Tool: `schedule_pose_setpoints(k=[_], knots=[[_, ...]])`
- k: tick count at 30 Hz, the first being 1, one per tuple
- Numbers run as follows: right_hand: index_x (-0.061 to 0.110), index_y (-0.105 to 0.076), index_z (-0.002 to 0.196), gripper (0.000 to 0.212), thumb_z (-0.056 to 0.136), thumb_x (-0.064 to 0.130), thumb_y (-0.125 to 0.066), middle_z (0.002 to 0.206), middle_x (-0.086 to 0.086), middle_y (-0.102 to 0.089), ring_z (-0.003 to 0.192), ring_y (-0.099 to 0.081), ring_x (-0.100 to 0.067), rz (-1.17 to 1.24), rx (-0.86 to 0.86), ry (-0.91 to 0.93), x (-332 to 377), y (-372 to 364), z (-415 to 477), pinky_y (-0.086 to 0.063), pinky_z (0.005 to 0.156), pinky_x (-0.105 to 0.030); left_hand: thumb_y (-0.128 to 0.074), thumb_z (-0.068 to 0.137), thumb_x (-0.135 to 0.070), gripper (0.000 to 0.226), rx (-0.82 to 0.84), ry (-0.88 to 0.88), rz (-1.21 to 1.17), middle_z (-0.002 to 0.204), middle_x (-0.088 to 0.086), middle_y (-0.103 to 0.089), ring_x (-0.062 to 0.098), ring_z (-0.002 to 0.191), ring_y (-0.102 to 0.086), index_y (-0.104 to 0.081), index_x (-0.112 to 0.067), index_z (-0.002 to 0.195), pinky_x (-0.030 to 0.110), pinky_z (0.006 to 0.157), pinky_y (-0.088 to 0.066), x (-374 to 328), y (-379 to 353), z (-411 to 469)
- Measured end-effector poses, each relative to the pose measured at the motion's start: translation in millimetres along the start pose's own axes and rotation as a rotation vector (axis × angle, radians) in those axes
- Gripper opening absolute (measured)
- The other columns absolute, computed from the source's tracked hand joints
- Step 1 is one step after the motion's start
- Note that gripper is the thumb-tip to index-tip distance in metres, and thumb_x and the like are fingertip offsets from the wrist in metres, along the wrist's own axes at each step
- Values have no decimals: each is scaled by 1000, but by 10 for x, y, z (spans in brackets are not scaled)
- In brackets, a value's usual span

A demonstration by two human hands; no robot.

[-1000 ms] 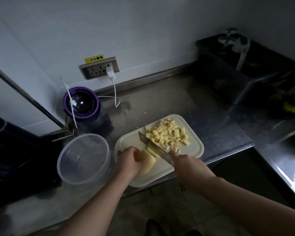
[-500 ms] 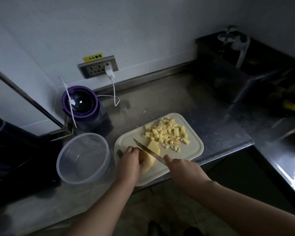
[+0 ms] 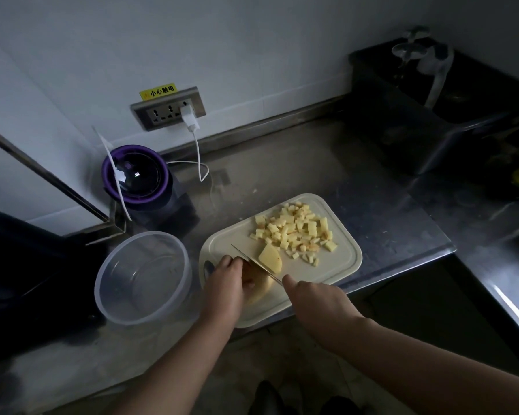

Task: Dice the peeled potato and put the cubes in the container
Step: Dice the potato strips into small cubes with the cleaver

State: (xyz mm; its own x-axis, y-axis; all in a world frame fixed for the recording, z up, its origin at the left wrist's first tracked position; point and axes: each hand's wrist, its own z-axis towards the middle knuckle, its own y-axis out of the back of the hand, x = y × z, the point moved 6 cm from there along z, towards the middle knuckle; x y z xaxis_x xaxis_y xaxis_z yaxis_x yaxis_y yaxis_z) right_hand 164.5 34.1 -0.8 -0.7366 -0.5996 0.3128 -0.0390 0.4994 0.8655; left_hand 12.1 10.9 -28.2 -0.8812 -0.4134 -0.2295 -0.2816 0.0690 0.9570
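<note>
Lower centre of the frame: the left hand (image 3: 225, 283) curls its fingers over the peeled potato (image 3: 262, 290), pinning it to the cutting board (image 3: 346, 266). The right hand (image 3: 315, 301) is clenched, apparently round the handle, which it hides, of the knife (image 3: 252, 262). The blade runs diagonally across the potato, a cut slice (image 3: 270, 258) lying against its far side. Cubes (image 3: 297, 232) are piled on the board's upper right area. The container (image 3: 144, 314) stands just left of the board on the steel counter (image 3: 312, 175).
</note>
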Motion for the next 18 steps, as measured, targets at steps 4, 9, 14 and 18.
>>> schedule_pose_setpoints(k=[4,9,14,18], knots=[[18,-29,143,48,100,15,-49,91,-5,-61,76,-64,-16,-11,16,19,-35,-22,50,-53,67,-28,-62,90,-31,31,-25,-10,-24,128,-4,-50,22,122,-43,-53,-20,118,30,98,-43,4,2,1],[20,-31,143,48,99,17,-51,99,-4,-63,84,-65,-15,51,48,11,-80,-87,99,-57,74,-28,-62,90,-30,29,-51,-34,-53,125,-7,-50,14,115,-47,-54,-23,117,23,90,-40,-11,32,-2],[22,-30,144,48,101,21,-50,112,-5,-62,97,-66,-17,93,77,0,-94,-128,127,-57,83,-31,-62,91,-28,30,-57,-55,-83,126,-9,-48,9,112,-47,-53,-24,120,17,85,-35,-16,56,0],[20,-29,144,49,100,20,-50,111,-6,-62,95,-66,-18,65,66,-8,-91,-103,102,-58,81,-31,-65,88,-28,33,-23,-60,-121,125,-9,-50,9,110,-49,-52,-25,119,20,85,-43,-8,74,-23]])
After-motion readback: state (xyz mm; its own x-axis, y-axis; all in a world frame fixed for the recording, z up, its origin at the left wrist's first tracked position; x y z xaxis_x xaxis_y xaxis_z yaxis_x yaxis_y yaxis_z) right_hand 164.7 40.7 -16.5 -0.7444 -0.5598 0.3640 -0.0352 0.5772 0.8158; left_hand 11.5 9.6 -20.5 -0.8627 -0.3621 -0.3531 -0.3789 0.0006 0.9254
